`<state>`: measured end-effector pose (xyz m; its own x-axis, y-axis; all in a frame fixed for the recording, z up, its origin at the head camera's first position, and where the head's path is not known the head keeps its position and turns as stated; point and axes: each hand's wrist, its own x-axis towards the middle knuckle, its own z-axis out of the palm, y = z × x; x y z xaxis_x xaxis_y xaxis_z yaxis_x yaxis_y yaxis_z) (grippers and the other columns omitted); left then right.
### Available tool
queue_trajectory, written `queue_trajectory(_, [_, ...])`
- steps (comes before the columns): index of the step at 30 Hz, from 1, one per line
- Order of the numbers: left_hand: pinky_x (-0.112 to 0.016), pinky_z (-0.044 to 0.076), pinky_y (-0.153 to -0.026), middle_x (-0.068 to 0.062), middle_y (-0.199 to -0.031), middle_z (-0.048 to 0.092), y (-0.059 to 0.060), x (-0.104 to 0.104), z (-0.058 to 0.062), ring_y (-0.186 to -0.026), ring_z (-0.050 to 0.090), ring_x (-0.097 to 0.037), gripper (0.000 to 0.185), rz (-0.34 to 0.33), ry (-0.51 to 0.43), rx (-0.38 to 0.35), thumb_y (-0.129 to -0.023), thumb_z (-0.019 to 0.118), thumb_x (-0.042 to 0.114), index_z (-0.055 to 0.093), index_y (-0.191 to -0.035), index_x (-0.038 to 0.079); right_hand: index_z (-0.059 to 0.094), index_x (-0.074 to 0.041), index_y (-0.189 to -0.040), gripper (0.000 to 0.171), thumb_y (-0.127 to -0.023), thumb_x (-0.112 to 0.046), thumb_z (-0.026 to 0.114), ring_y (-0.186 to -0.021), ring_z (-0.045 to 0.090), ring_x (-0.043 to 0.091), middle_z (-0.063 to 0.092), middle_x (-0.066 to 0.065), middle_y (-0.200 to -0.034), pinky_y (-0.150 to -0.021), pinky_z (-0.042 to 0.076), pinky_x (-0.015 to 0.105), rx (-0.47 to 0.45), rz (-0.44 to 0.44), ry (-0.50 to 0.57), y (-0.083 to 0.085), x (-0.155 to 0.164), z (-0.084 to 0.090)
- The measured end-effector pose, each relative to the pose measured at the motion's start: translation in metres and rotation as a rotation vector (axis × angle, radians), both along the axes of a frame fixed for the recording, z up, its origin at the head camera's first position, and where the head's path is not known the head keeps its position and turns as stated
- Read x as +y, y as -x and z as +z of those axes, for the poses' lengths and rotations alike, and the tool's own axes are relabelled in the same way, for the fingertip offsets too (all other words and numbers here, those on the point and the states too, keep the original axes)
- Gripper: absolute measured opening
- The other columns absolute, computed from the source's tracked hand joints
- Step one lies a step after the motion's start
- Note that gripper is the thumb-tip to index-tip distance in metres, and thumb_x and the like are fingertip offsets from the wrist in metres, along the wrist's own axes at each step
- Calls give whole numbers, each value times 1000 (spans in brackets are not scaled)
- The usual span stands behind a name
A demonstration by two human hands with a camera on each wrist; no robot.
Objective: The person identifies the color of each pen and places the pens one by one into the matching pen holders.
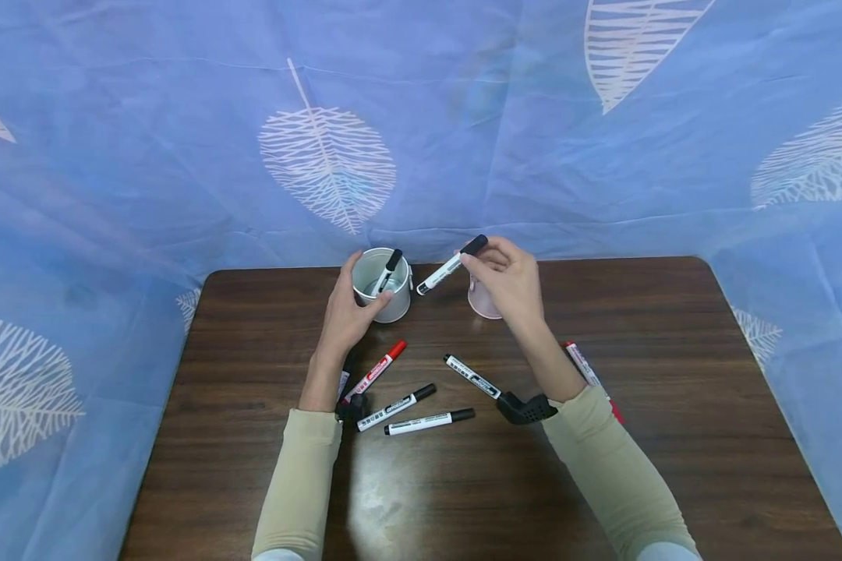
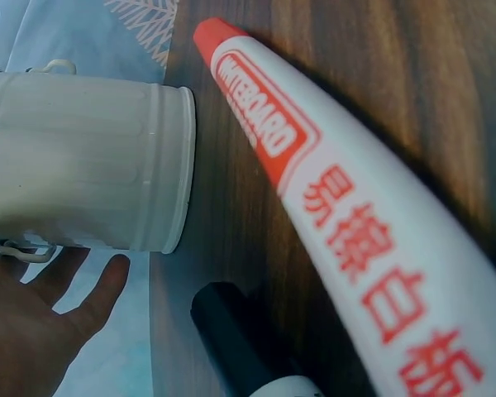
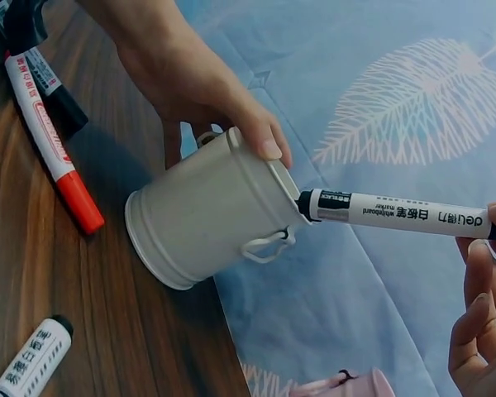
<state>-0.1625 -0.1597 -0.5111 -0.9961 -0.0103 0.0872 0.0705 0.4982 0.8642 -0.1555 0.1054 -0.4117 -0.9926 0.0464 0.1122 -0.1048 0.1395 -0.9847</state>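
The left hand (image 1: 347,312) wraps its grip round the white bucket (image 1: 384,287) at the table's (image 1: 673,374) far edge, steadying it, while the right hand (image 1: 508,280) pinches a black-capped marker (image 1: 452,265) by its cap, tip slanting toward the bucket's mouth, seemingly to slide in beside the marker already inside (image 1: 387,271).

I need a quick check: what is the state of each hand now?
Left hand: grips the white tin cup.
Right hand: pinches a black-capped whiteboard marker.
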Motion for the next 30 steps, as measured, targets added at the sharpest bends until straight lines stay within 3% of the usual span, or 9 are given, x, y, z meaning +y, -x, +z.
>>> queue_trajectory(10, [-54, 42, -100, -6, -147, 46, 2, 3, 1, -129, 49, -27, 87, -10, 22, 4, -86, 75, 43, 27, -156, 28, 73, -12, -104, 22, -86, -22, 79, -70, 66, 14, 73, -1, -83, -68, 53, 28, -14, -7, 39, 11, -10, 2])
queue_trajectory(18, [-53, 43, -98, -6, -147, 46, 0, 1, -1, -127, 51, -27, 86, 6, 61, -7, -86, 73, 48, 26, -156, 32, 72, -8, -103, 19, -86, -15, 78, -67, 65, 14, 72, 1, -83, -66, 53, 26, 2, -2, 134, 24, -30, 4])
queue_trajectory(30, [-52, 43, -99, -5, -146, 47, 1, 1, -2, -128, 51, -26, 87, 0, 47, 9, -85, 73, 52, 26, -156, 31, 72, -7, -97, 16, -84, -11, 79, -62, 63, 12, 72, 1, -81, -62, 52, 23, 38, -5, 150, 35, -44, -5])
